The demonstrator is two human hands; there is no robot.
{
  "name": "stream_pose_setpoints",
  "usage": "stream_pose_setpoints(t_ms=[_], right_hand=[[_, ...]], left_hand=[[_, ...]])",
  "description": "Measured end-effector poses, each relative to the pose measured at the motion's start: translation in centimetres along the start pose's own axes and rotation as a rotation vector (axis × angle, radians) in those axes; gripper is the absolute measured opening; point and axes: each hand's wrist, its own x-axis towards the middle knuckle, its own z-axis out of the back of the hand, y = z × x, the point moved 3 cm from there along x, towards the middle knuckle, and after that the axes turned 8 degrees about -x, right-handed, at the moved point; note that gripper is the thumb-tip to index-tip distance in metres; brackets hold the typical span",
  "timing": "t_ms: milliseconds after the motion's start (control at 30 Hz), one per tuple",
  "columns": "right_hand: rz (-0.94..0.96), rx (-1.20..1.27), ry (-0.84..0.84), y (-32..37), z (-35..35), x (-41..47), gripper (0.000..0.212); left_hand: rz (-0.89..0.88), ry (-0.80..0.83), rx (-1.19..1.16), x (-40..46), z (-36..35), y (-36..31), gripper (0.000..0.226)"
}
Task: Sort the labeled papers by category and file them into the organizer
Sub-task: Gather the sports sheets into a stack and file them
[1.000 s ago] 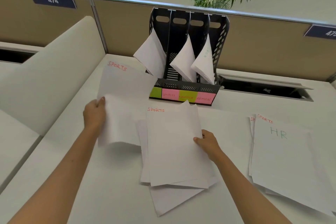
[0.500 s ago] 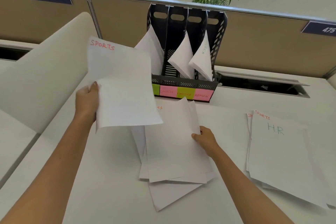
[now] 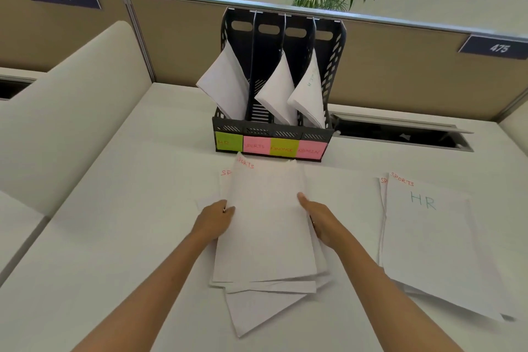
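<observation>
Organizer (image 3: 274,134): three slots held papers, Sports slot none; left hand (image 3: 214,218) and right hand (image 3: 320,218) gripped unfiled Sports stack (image 3: 265,223); second pile (image 3: 428,243) remained

We cannot see the left hand's (image 3: 213,220) fingertips, tucked under the centre stack of papers (image 3: 265,226). On the sheet beneath the top one only "SP" shows. The folded papers in the organizer (image 3: 281,71) hide their labels; faint green writing on the rightmost folded paper (image 3: 310,91) is unreadable.
</observation>
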Motion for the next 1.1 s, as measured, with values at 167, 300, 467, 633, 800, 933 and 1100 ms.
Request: stream_pose_setpoints(t_ms=[167,300,467,633,800,933,1100], right_hand=[[0.168,-0.072,-0.011,-1.2,-0.1,-0.3,0.034],[0.267,-0.023,-0.050,0.1,1.2,-1.2,0.028],[0.321,0.158,0.008,3.4,3.9,-3.3,0.031],[0.459,0.132,0.004,7.0,4.5,-6.1,0.035],[0.648,0.092,-0.344,9.5,5.6,-8.2,0.026],[0.673,0.043,-0.442,8.8,6.1,-8.2,0.023],[0.584,0.133,-0.419,5.5,6.8,-6.9,0.028]], left_hand=[[-0.007,-0.035,0.088,0.5,-0.4,-0.5,0.036],[-0.023,-0.202,-0.089,0.5,0.6,-1.5,0.069],[-0.010,0.200,-0.743,-0.3,1.9,-5.0,0.065],[-0.227,0.354,-0.745,-1.4,1.6,-9.9,0.039],[-0.486,0.141,-0.920,-1.8,2.2,-13.8,0.031],[-0.526,0.119,-0.929,-1.3,1.3,-14.7,0.047],[-0.422,0.216,-0.790,0.1,-1.3,-12.7,0.054]])
